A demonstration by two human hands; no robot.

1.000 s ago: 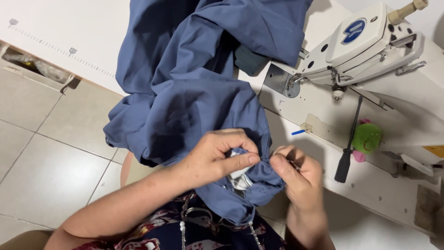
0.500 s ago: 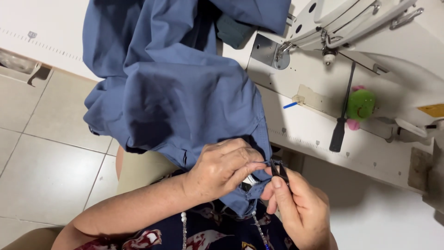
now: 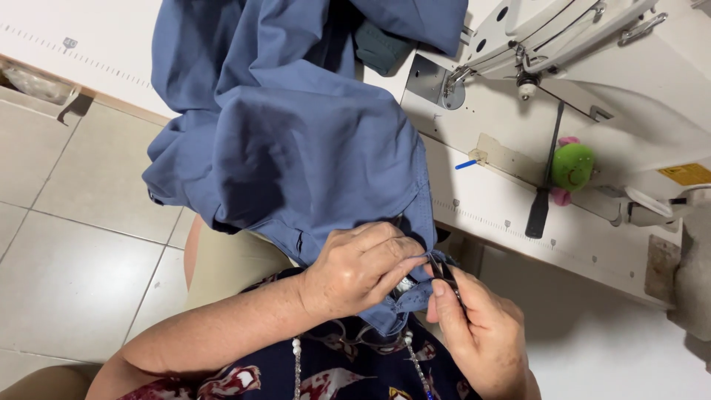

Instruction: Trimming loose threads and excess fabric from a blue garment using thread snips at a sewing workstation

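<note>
My left hand pinches the blue garment (draped from the sewing table to my lap); my right hand grips small dark snips at its edge.

1. The blue garment is a plain, matte slate-blue cloth, crumpled in broad folds. It spills from the near edge of the white sewing table down over the person's lap, its lower hem bunched and pinched.
2. The small dark snips are slim and black, only partly visible, their tip touching the garment's bunched hem just off the table's near edge.
</note>
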